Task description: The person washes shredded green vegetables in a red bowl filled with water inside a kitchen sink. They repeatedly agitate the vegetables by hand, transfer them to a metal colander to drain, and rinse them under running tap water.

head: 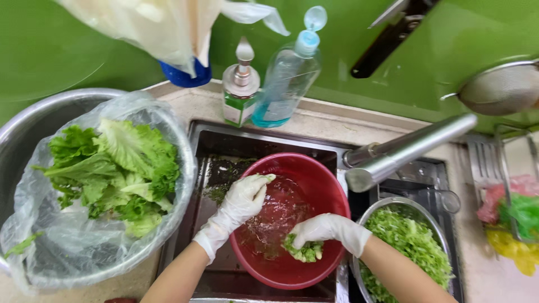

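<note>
Both my hands wear white gloves and work inside a red bowl (325,188) of water that sits in a steel sink (210,146). My right hand (328,229) is closed on a clump of chopped green leaves (306,252) just above the water. My left hand (244,199) is at the bowl's left rim, fingers curled around a small bit of green leaf. A steel bowl (418,209) heaped with chopped lettuce stands right of the red bowl, beside my right forearm.
A large steel bowl lined with a clear plastic bag (67,247) holds whole lettuce leaves (115,168) on the left. A steel tap (404,148) reaches over the sink. A soap pump (240,90) and a blue bottle (286,73) stand behind. A strainer (499,87) hangs right.
</note>
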